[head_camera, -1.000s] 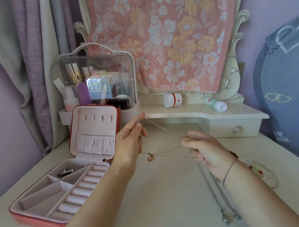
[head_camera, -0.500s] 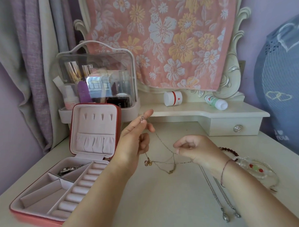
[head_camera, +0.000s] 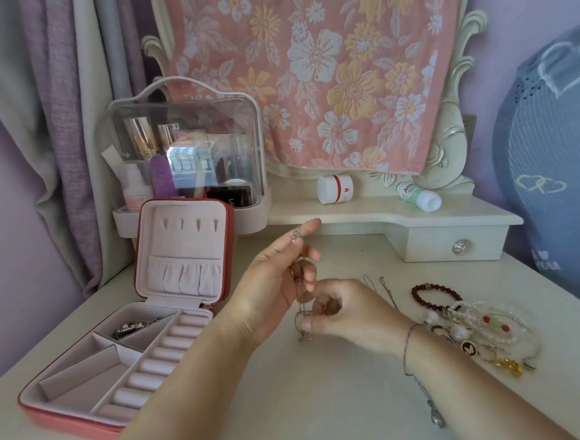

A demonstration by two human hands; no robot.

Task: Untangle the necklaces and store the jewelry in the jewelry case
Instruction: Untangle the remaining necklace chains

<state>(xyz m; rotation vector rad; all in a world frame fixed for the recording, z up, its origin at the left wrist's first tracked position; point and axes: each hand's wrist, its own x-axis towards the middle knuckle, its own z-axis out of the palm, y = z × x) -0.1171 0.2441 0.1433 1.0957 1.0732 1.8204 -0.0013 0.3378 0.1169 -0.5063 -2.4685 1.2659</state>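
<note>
My left hand (head_camera: 278,287) is raised over the dressing table and pinches one end of a thin necklace (head_camera: 296,236), whose chain hangs down between my hands. My right hand (head_camera: 349,313) is curled just below and pinches the lower, bunched part of that chain (head_camera: 301,322). The red jewelry case (head_camera: 183,251) stands open on the left, lid upright, with a silver piece (head_camera: 133,326) in a back compartment. Two more chains (head_camera: 385,292) lie on the table behind my right hand, partly hidden by my forearm.
A heap of bracelets and beads (head_camera: 469,328) lies at the right. A clear cosmetics box (head_camera: 186,157) stands behind the case. A white jar (head_camera: 335,189) and a small bottle (head_camera: 419,196) lie on the raised shelf with its drawer (head_camera: 456,246).
My right hand has moved left and down, close under my left hand. The chain, stretched between the hands before, now hangs slack and gathered at my right fingers.
</note>
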